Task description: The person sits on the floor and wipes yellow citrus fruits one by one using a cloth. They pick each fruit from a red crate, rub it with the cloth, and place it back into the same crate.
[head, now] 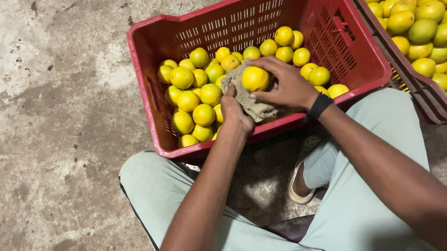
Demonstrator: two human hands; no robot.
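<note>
Cradling a yellow citrus fruit (255,77) in a grey-brown cloth (247,99), the right hand (287,87) curls over it from the right with fingers closed on the fruit, while the left hand (235,113) grips the cloth from below, apparently bunched shut. Both forearms reach forward over the near rim of a red crate (254,13) of fruit; a second crate (439,105) stands alongside.

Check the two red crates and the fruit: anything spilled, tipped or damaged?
Nothing stands out. Both the near red crate and the second crate hold their yellow-green fruit; none lies on the concrete floor.
</note>
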